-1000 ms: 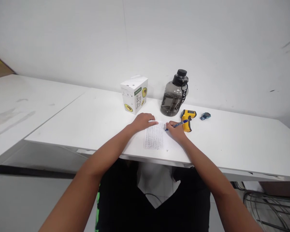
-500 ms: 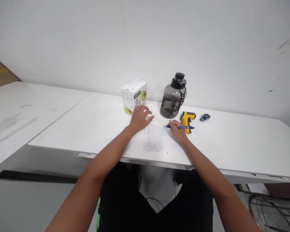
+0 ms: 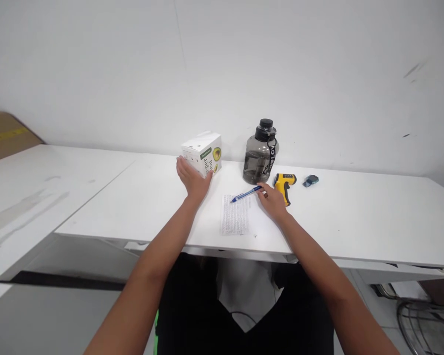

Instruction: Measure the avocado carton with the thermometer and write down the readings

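Note:
My left hand (image 3: 194,181) is wrapped around the lower front of a white box (image 3: 202,144) with avocado pictures, fingers along its left side and thumb at the front right. A blue pen (image 3: 246,194) is pinched between the fingertips of my right hand (image 3: 273,201), its far end reaching left over a sheet of paper (image 3: 235,217) covered in handwriting. My right hand rests on the table just left of a yellow infrared thermometer gun (image 3: 282,186). Behind the paper stands a dark translucent water jug (image 3: 258,157) with a black cap and strap.
A small dark blue-grey object (image 3: 311,181) lies right of the thermometer. The white table (image 3: 355,217) runs along a white wall (image 3: 133,74). A cardboard box (image 3: 9,135) sits at the far left, and a wire rack (image 3: 429,320) stands below on the right.
My left hand has moved left from beside the paper's top and taken hold of the box. The pen has turned in my right hand; its long part now points left over the paper.

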Available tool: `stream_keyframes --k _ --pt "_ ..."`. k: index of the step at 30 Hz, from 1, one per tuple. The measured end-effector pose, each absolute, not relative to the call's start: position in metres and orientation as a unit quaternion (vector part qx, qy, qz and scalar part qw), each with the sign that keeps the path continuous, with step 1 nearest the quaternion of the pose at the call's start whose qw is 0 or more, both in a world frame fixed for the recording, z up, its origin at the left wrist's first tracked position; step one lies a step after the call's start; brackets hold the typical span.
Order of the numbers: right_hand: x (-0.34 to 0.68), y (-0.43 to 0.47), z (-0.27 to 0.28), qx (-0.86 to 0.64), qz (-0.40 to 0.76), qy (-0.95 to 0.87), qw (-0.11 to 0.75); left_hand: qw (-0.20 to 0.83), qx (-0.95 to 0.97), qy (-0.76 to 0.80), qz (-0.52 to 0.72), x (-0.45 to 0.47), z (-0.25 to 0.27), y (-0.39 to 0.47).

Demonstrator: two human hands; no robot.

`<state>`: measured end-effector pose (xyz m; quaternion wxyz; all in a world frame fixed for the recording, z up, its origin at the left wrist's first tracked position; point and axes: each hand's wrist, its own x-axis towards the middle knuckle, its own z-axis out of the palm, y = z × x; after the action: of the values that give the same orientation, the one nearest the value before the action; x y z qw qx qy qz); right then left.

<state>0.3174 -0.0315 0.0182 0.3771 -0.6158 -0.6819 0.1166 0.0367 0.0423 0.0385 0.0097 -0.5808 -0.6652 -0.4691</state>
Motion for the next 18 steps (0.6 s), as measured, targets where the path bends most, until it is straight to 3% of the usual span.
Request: stream_keyframes --k 18 --pt "0.3174 -0.0301 0.0179 -0.621 0.09 -0.694 0.353 -0.091 -0.55 -0.7 -0.447 0.0282 0.0285 0.0493"
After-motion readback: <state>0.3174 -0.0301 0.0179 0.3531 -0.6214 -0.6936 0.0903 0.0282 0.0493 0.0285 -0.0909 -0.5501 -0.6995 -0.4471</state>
